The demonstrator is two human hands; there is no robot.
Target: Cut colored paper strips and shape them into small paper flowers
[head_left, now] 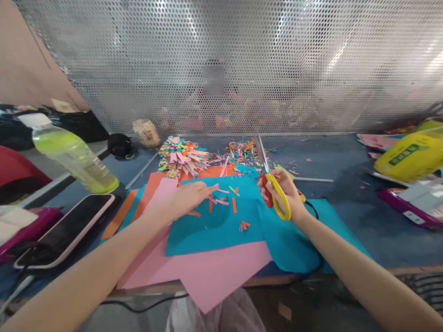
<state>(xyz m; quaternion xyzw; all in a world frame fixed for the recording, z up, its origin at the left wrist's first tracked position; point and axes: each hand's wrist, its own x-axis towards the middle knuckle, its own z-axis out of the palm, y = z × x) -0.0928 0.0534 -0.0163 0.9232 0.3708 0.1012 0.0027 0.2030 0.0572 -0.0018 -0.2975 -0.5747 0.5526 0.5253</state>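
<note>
A pair of scissors (278,196) with red and yellow handles is gripped in my right hand (286,186). Its blades point up and away, raised above the blue paper (207,240). My left hand (190,198) reaches over the same paper, fingers stretched out together, the thumb partly hidden. Small pink strips (219,202) lie at and below its fingertips. Short orange strips (234,205) are scattered nearby on the blue sheet. Pink paper (221,272) lies underneath and overhangs the table's front edge. Beyond my left hand stands a bunch of fringed, multicoloured paper pieces (180,157).
A heap of paper scraps (242,150) lies before the perforated metal panel (242,55). On the left are a tilted drink bottle (74,154) and a phone (69,230). On the right are a yellow package (411,154) and a purple box (404,207). A black cable (145,306) hangs below the edge.
</note>
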